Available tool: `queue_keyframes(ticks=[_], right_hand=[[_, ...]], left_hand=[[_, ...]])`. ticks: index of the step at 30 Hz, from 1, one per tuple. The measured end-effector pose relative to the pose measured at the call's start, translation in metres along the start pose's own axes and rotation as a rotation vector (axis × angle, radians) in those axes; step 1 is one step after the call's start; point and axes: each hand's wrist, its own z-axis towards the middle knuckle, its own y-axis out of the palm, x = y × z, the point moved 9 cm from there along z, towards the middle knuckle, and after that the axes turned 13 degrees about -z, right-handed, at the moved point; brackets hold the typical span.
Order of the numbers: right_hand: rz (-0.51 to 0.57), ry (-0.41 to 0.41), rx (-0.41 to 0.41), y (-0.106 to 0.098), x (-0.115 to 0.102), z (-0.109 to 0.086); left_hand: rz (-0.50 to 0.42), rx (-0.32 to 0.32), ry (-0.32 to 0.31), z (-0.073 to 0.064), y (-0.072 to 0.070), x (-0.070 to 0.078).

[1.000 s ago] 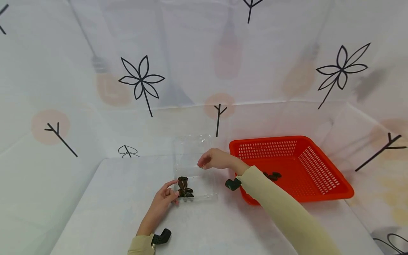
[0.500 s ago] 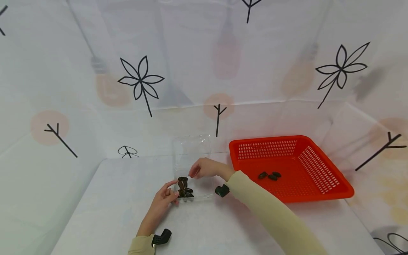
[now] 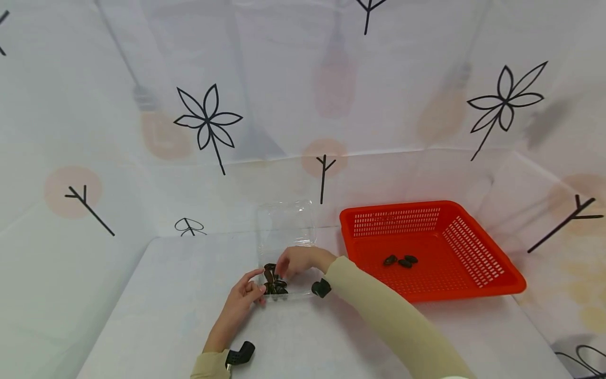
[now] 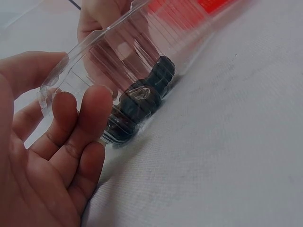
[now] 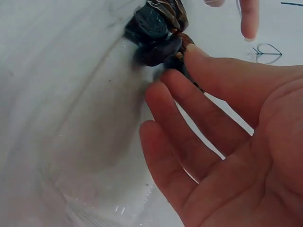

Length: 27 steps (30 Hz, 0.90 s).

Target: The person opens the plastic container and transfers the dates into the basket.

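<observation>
A clear plastic box (image 3: pixel 303 284) stands on the white table with its lid (image 3: pixel 286 218) up at the back. Dark brown, wrinkled, oval pieces resembling dates (image 3: pixel 274 287) lie along its left side. My left hand (image 3: pixel 245 295) holds the box by its left front corner, thumb and fingers at the wall. Reaching inside from the right, my right hand (image 3: pixel 297 260) pinches one date (image 5: pixel 186 39) between thumb and index finger, right against the other dates. Its remaining fingers (image 5: pixel 161 101) are spread beside the pile; most of the pinched date is hidden behind the thumb.
To the right stands a red slotted plastic basket (image 3: pixel 402 207) with a few loose dates (image 3: pixel 406 261) on its floor. Behind the table hangs a white patterned cloth (image 3: pixel 279 131). The right sleeve (image 3: pixel 388 310) passes in front of the basket's left side.
My right hand has moved left and down from above the box's back right into the box, to the dates at the left. The left hand has stayed at the box corner.
</observation>
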Motion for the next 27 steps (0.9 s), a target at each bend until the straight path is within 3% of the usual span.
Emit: queue_keyframes(ticks=[4,12,27], right_hand=[[0.015,0.000,-0.056,0.008,-0.001,0.001],[0.002,0.022,-0.092,0.016,-0.001,0.003],[-0.035,0.045,-0.076,0.019,-0.002,0.005]], left_hand=[[0.003,-0.010,0.014,0.000,0.001,0.000],[-0.011,-0.004,0.013,0.002,0.000,-0.002],[-0.003,-0.017,0.026,0.001,0.000,0.000]])
